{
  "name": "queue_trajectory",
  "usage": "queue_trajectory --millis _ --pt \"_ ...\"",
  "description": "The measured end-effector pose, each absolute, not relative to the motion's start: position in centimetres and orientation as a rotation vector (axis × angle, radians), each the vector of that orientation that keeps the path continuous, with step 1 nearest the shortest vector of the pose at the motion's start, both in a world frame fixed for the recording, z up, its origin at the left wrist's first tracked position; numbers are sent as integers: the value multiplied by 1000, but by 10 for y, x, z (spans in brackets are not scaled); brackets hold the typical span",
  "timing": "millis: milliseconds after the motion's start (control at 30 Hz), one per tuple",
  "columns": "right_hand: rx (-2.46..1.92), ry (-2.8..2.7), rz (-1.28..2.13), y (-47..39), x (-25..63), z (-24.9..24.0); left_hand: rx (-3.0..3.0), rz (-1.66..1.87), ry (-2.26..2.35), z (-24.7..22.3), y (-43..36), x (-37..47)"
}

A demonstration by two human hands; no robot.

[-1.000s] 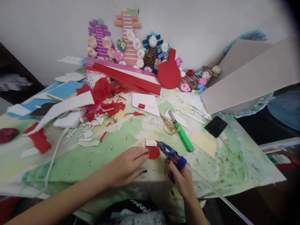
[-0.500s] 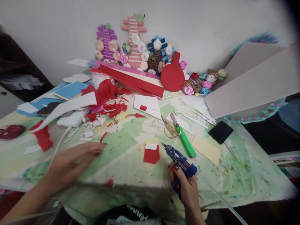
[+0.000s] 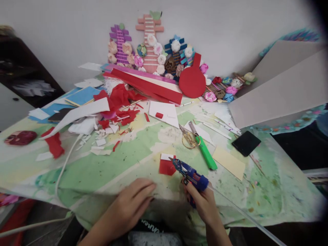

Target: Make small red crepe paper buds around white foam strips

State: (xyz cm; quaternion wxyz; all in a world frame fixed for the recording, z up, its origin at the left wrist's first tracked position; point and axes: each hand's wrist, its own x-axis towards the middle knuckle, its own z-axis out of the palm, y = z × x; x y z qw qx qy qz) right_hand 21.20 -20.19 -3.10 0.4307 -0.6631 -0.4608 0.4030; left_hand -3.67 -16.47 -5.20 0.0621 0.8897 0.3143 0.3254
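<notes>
A blue hot glue gun (image 3: 191,176) is gripped in my right hand (image 3: 202,200), its nozzle pointing up and left. That nozzle overlaps the right end of a small white strip (image 3: 166,156), which lies along the top of a red rectangular piece (image 3: 166,167). A long clear glue stick (image 3: 243,212) trails from the back of the gun. At the table's front edge, my left hand (image 3: 130,203) is just left of and below the red piece. Its fingers are loosely bent, thumb slightly apart, with nothing visible in them.
Gold-handled scissors (image 3: 189,139) and a green cutter (image 3: 205,150) lie beyond the gun. Red scraps (image 3: 125,118), a white sheet (image 3: 167,111) and a round red cutout (image 3: 192,82) are farther back. A black rectangle (image 3: 246,143) and cream card (image 3: 228,162) sit right. A white cable (image 3: 65,167) runs left.
My left hand has moved right, from beside the scraps to near the red piece. My right hand has brought the glue gun left, so its nozzle now overlaps the white strip.
</notes>
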Motion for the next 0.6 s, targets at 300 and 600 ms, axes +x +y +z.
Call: queue_trajectory --millis 300,600 --pt "-1638 -1613 775 -188 209 -5 2839 1035 1072 -44 -156 29" --pt "-1676 -1807 677 -180 198 -8 2788 1115 1132 -50 -159 29"
